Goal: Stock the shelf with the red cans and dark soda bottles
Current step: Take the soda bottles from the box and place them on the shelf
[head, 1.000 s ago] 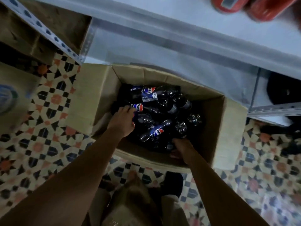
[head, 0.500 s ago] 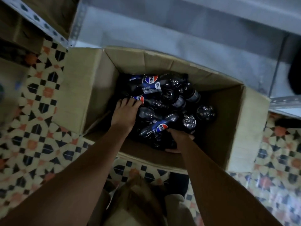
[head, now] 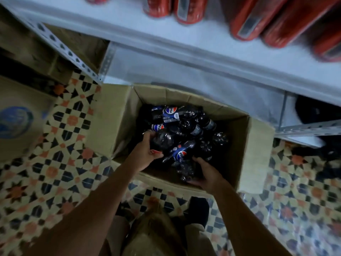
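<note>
Second box [head: 16,119]: well to the left of the left grip, on the patterned floor [head: 60,174]; a blurred blue mark shows on its top.
Left grip [head: 147,154]: the left hand is curled round a dark soda bottle [head: 162,141], fingers over its upper side and thumb under. A second ago this hand lay flat on the heap; now the bottle sits above its neighbours, so it looks to have been picked free.
Cardboard box [head: 256,148]: open on the floor around both grips, flaps spread, and it holds a loose pile of bottles lying every way.
Labelled bottle [head: 181,153]: between the two grips, lying slantwise on the pile, touched by neither as far as the view shows.
Right grip [head: 206,173]: the right hand cups a second bottle [head: 184,169] at the near wall of the box, fingers wrapped under it. Half a second ago it was only reaching in here.
Shelf [head: 212,58]: beyond and above both grips; its white edge has come back into the head view.
Red cans [head: 245,21]: already on the shelf, up and to the right of the right grip, blurred.
Meaning for the task: with one bottle in each hand, the pick seems done; the likely next step is carrying both up to the shelf. Many bottles remain in the box.
</note>
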